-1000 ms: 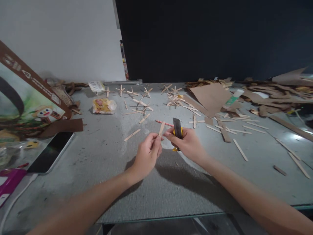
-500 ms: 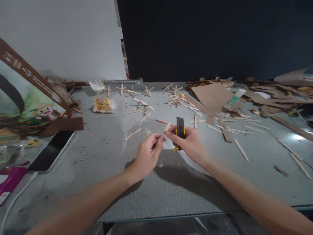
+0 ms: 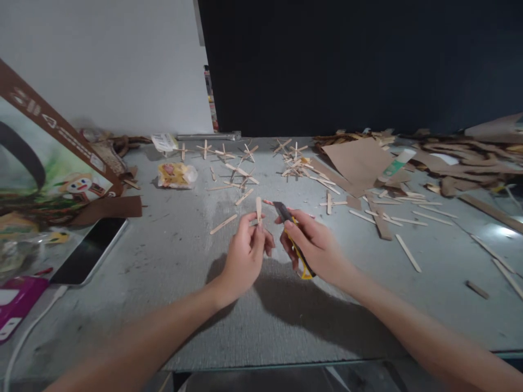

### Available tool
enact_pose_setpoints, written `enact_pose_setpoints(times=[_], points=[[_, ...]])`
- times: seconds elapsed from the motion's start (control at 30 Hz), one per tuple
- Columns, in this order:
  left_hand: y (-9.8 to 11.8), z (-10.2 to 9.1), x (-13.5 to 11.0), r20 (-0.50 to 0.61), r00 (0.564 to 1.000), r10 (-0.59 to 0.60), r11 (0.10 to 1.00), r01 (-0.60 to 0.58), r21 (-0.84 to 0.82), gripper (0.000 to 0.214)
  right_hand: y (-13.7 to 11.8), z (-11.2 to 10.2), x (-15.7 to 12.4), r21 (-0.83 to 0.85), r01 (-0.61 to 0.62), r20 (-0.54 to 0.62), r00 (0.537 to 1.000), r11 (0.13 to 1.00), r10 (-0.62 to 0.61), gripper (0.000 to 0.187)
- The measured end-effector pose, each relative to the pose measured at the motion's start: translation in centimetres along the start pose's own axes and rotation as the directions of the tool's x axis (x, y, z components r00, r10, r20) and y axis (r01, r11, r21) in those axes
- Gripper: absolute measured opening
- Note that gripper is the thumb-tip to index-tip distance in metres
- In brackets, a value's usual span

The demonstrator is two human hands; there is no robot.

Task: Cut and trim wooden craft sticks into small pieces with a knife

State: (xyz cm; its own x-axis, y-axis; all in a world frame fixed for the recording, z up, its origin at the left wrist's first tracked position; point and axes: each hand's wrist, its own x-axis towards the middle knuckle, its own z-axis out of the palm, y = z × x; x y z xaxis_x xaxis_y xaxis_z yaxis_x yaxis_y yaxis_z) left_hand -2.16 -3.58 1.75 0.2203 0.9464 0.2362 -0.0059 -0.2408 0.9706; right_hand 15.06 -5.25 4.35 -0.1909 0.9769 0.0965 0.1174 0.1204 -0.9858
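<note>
Between the thumb and fingers of my left hand (image 3: 247,250) a pale wooden craft stick (image 3: 259,208) points up and away from me. My right hand (image 3: 316,242) is wrapped round a yellow and black utility knife (image 3: 295,238), its dark front end tilted up to the left. The knife and the stick are apart, with a small gap between the hands. Just beyond them lies a red striped straw (image 3: 268,202), partly hidden by the knife and my right hand. A split craft stick (image 3: 223,224) rests on the table to the left.
Crossed stick pieces (image 3: 237,171) stand and lie towards the back. Loose sticks (image 3: 407,253), brown cardboard (image 3: 353,160) and a glue stick (image 3: 397,165) are at right. A phone (image 3: 90,250), a yellow snack packet (image 3: 175,175) and a printed bag (image 3: 57,147) are at left.
My hands have moved apart. The left one has shifted left with the craft stick, now more upright. My right hand has turned the knife from upright to a slant.
</note>
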Motion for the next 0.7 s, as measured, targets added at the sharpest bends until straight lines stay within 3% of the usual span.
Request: enact_pose_setpoints(times=[0.2, 0.7], points=[[-0.87, -0.2, 0.08, -0.007, 0.999, 0.051, 0.996, -0.05, 0.078, 0.037, -0.97, 0.47, -0.97, -0.073, -0.048, 0.126, 0.99, 0.996, 0.057, 0.032], [-0.64, -0.15, 0.08, -0.004, 0.998, 0.062, 0.991, -0.061, 0.118, 0.032, -0.68, 0.82, -1.18, -0.093, -0.107, 0.114, 0.987, 0.99, 0.117, 0.029]])
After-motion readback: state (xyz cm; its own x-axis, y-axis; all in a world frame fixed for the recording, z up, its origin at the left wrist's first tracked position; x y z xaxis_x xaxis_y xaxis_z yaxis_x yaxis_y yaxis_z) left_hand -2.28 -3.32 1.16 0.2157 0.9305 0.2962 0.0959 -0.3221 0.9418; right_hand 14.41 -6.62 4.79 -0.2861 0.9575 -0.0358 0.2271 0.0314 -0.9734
